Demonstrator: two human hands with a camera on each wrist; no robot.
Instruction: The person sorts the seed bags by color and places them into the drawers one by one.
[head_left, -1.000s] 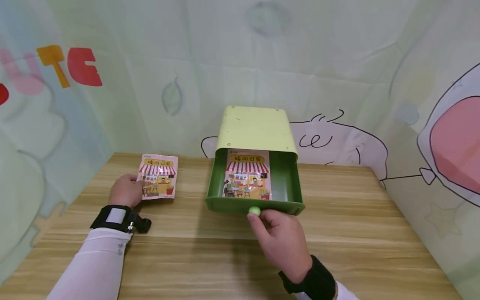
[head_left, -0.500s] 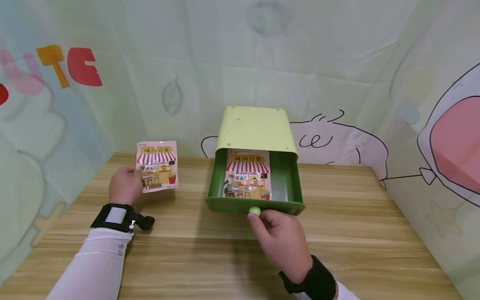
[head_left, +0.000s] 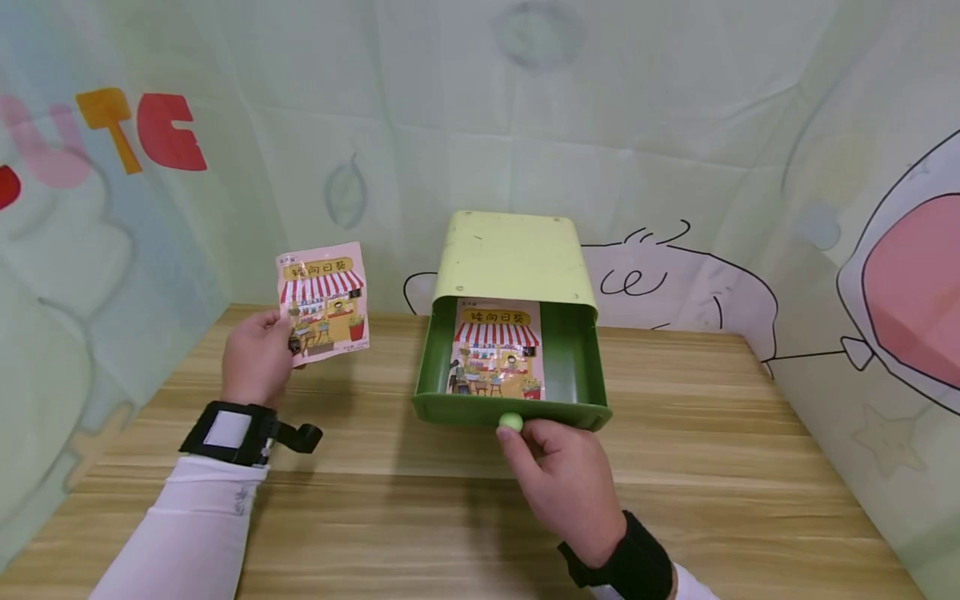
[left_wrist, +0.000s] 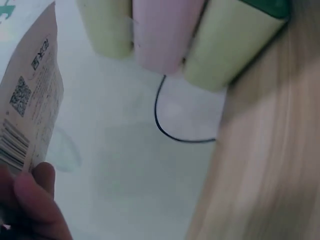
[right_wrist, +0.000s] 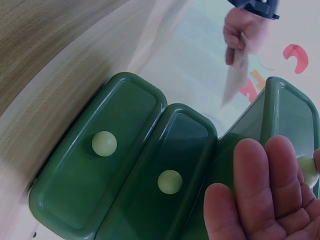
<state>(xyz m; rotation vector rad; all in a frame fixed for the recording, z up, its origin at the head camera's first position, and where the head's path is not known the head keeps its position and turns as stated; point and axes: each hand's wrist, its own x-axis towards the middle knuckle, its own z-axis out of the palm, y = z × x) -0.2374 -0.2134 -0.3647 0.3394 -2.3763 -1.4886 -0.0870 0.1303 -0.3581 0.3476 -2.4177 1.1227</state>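
My left hand (head_left: pixel 257 358) grips a pink seed packet (head_left: pixel 324 304) by its lower left edge, above the table and left of the drawer unit. A striped awning is printed on its front; the left wrist view shows the packet's back (left_wrist: pixel 35 95) with a barcode. A matching seed packet (head_left: pixel 497 354) lies in the left part of the pulled-out green top drawer (head_left: pixel 573 367). At the drawer's front, the thumb and forefinger of my right hand (head_left: pixel 570 483) pinch the round pale green knob (head_left: pixel 511 422). The other right fingers (right_wrist: pixel 252 185) extend below it.
The drawer unit's pale yellow top shell (head_left: pixel 516 254) stands near the back wall sheet. Below the pulled-out drawer are a middle drawer (right_wrist: pixel 182 145) and a bottom drawer (right_wrist: pixel 100 185), both closed, with round knobs. Wood-grain table (head_left: pixel 360 500) extends in front and to both sides.
My left hand has lifted the seed packet off the table, raising and tilting it. My right hand and the pulled-out drawer have stayed in place.
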